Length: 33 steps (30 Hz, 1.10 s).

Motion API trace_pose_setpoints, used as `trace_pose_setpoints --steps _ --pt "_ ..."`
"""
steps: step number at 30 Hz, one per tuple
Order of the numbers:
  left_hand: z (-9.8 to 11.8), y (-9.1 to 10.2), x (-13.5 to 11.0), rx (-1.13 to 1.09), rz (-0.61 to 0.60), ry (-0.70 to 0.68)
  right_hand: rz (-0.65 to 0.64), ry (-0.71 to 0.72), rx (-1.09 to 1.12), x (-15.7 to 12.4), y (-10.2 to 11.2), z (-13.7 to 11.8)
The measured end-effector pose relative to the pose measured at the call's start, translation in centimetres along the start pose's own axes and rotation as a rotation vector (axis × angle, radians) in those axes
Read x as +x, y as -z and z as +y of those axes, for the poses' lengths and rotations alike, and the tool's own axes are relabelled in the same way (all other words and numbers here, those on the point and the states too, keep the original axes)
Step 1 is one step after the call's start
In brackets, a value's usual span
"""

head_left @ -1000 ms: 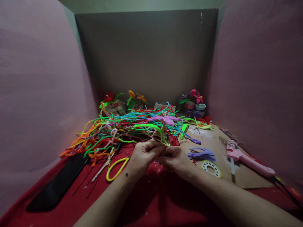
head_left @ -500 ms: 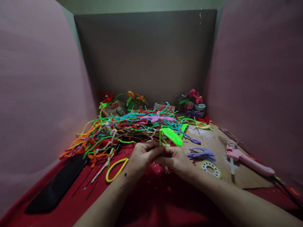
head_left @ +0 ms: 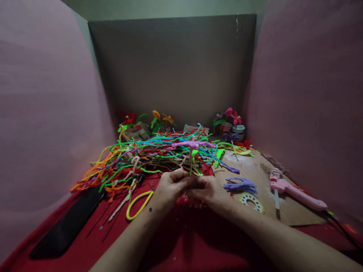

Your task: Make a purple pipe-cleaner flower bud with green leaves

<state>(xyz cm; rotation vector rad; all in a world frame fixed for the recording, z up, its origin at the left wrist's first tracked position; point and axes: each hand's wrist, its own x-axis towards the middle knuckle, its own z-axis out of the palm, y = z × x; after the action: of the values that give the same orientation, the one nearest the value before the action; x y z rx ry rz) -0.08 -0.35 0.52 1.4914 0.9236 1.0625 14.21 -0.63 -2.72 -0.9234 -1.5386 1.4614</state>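
**Both hands pinched on flower stem**

Left hand [head_left: 172, 185] and right hand [head_left: 208, 189] meet at centre, just above the red cloth [head_left: 181, 241]. The fingers of both are curled tight, tips closed on the bottom of the pipe-cleaner flower [head_left: 193, 144]. The flower stands upright between the hands, its green stem rising from the fingertips and its pink petals spread flat on top, in front of the pipe-cleaner pile [head_left: 141, 156]. A yellow loop [head_left: 138, 204] lies just left of the left hand. To the right, on the cardboard sheet [head_left: 255, 166], are purple petals [head_left: 240, 185], a white ring disc [head_left: 252, 201] and a pink glue gun [head_left: 295, 190]. A black flat object [head_left: 68, 226] lies far left.
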Motion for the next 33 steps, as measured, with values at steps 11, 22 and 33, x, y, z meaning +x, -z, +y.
trace_pose_setpoints --steps 11,22,33 --pt "-0.5 -0.2 0.1 0.123 0.068 -0.085 0.293 0.326 0.115 -0.3 0.4 -1.1" --pt "-0.1 -0.9 -0.1 0.232 0.039 -0.133 0.332 0.329 -0.022 -0.6 0.3 -1.1" --pt "-0.9 -1.3 -0.1 0.11 -0.029 -0.001 0.366 0.281 0.07 -0.5 1.1 -2.8"
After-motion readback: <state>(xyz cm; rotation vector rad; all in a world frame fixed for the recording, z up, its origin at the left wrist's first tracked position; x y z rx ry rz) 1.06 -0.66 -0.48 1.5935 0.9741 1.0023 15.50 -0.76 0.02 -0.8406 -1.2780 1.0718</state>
